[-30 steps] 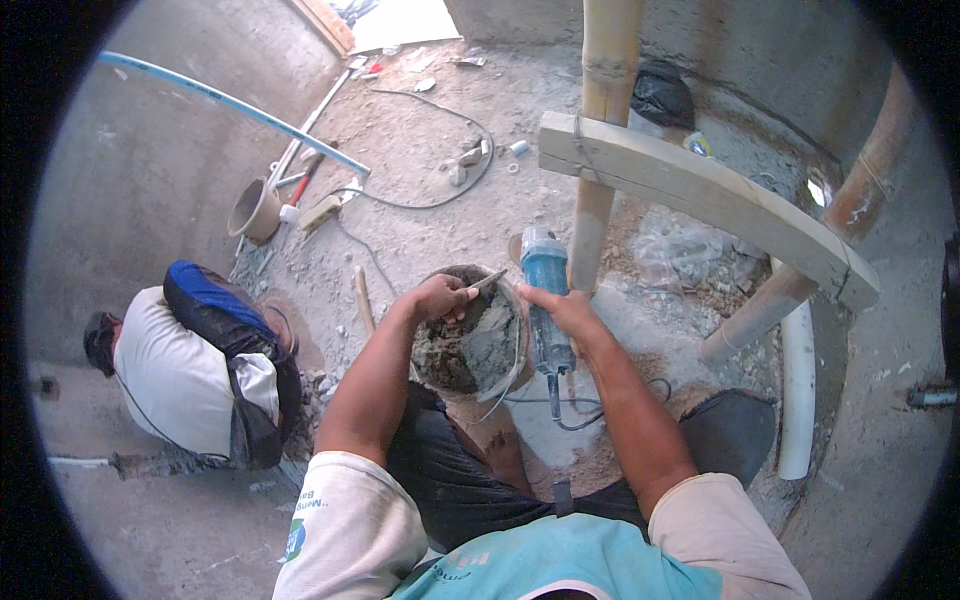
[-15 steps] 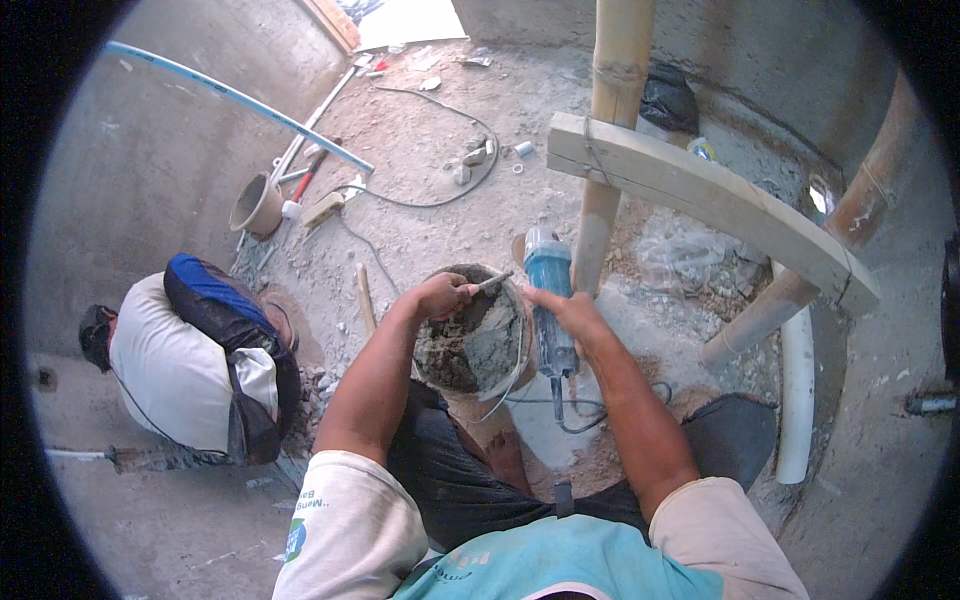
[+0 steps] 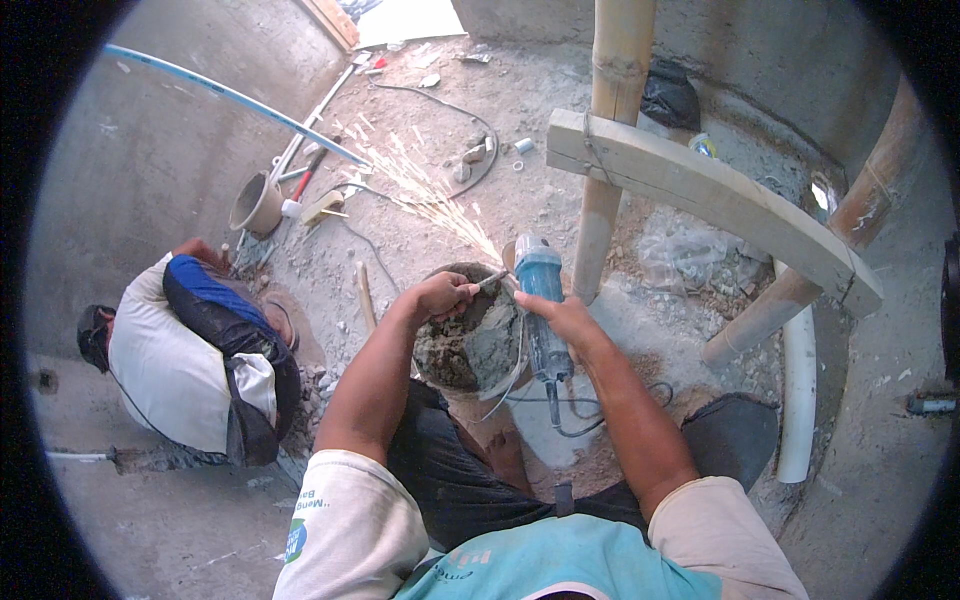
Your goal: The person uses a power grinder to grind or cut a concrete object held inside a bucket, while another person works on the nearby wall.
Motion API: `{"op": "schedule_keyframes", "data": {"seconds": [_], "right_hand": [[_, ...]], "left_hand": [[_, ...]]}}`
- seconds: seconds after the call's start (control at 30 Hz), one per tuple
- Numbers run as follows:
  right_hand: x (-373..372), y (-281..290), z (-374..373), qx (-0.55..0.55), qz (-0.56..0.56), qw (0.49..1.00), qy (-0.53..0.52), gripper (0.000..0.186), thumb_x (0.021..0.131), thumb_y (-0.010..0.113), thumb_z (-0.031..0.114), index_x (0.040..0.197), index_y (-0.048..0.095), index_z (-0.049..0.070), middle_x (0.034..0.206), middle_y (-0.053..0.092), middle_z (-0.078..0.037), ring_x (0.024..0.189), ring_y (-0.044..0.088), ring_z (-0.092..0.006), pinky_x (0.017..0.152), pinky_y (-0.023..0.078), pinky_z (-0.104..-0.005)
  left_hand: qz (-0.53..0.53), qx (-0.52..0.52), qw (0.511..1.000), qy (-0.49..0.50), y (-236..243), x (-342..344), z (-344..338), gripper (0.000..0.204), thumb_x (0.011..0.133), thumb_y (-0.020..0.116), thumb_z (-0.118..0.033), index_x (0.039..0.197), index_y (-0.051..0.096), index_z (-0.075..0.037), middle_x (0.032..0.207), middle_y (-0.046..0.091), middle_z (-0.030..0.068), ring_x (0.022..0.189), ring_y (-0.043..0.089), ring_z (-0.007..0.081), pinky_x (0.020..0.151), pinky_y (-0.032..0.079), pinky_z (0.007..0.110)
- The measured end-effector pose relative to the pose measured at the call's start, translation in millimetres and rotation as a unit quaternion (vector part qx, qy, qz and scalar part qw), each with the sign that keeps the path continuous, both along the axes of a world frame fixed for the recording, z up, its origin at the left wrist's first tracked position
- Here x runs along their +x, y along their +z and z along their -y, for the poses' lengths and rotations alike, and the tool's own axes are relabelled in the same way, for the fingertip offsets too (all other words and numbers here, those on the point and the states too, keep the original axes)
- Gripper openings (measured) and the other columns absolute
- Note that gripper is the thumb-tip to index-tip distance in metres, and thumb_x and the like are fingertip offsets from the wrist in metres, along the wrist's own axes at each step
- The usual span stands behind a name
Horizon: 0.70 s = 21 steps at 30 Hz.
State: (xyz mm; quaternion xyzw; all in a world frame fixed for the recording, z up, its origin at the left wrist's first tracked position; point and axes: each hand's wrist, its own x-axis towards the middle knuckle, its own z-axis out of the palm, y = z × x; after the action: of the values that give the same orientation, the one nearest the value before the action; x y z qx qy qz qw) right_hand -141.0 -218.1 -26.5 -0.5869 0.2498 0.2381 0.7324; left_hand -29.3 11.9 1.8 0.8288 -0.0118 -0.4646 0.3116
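Observation:
My right hand (image 3: 563, 316) is wrapped round the body of a blue angle grinder (image 3: 541, 275), its head pointing away from me. The thumb and fingers of my left hand (image 3: 447, 296) grip a short, thin metal rod (image 3: 491, 280). The rod's far end meets the grinder's disc (image 3: 509, 256), and bright sparks (image 3: 430, 190) stream from there toward the far left. Both hands are above a bucket (image 3: 522, 352) holding wet grey mortar (image 3: 478, 345). From the grinder's rear hangs a dark power cord (image 3: 554, 402).
Another person (image 3: 170, 365) crouches at the left by the wall. A bamboo post (image 3: 617, 70) and curved wooden plank (image 3: 690, 185) stand at the right, near a white pipe (image 3: 797, 400). A blue-white pipe (image 3: 230, 92), a small bucket (image 3: 262, 208) and loose cable (image 3: 492, 140) are farther off.
Sparks now fly from the disc, where none showed before. The grinder has shifted slightly left, bringing its disc against the rod. The other person's arm now reaches toward the wall.

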Motion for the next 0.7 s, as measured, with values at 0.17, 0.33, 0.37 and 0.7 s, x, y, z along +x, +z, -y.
{"op": "schedule_keyframes", "data": {"seconds": [0.17, 0.33, 0.37, 0.7], "right_hand": [[3, -30, 2, -0.031, 0.005, 0.999, -0.007, 0.058, 0.074, 0.077, 0.042, 0.105, 0.065, -0.005, 0.091, 0.067, -0.013, 0.076, 0.065, -0.0202, 0.069, 0.051, -0.0326], [4, -20, 1, -0.040, -0.001, 0.999, 0.020, 0.057, 0.075, 0.077, 0.041, 0.107, 0.064, -0.004, 0.093, 0.066, -0.012, 0.079, 0.064, -0.0190, 0.070, 0.051, -0.0321], [5, -16, 0, -0.044, -0.002, 0.999, 0.031, 0.057, 0.075, 0.077, 0.041, 0.108, 0.064, -0.004, 0.093, 0.066, -0.012, 0.079, 0.064, -0.0187, 0.071, 0.051, -0.0321], [2, -27, 0, -0.006, 0.019, 1.000, -0.006, 0.053, 0.076, 0.078, 0.038, 0.107, 0.064, -0.002, 0.090, 0.066, -0.009, 0.076, 0.064, -0.0173, 0.069, 0.050, -0.0314]], "left_hand": [[0.021, 0.019, 0.999, -0.033, -6, 3, 3, 0.038, 0.094, 0.058, -0.040, 0.089, 0.061, -0.003, 0.070, 0.055, 0.0010, 0.063, 0.049, 0.0124, 0.057, 0.041, 0.030], [0.039, 0.014, 0.999, -0.033, -14, 3, -5, 0.039, 0.094, 0.059, -0.041, 0.094, 0.064, -0.003, 0.071, 0.055, 0.0003, 0.064, 0.049, 0.0126, 0.058, 0.041, 0.031], [0.023, 0.023, 0.999, -0.027, -14, 3, -8, 0.040, 0.094, 0.059, -0.042, 0.095, 0.065, -0.003, 0.071, 0.055, 0.0004, 0.064, 0.049, 0.0126, 0.059, 0.041, 0.031], [-0.006, 0.027, 0.999, -0.019, -13, 4, 0, 0.039, 0.094, 0.058, -0.042, 0.088, 0.064, -0.004, 0.073, 0.056, 0.0002, 0.062, 0.047, 0.0119, 0.058, 0.041, 0.030]]}}
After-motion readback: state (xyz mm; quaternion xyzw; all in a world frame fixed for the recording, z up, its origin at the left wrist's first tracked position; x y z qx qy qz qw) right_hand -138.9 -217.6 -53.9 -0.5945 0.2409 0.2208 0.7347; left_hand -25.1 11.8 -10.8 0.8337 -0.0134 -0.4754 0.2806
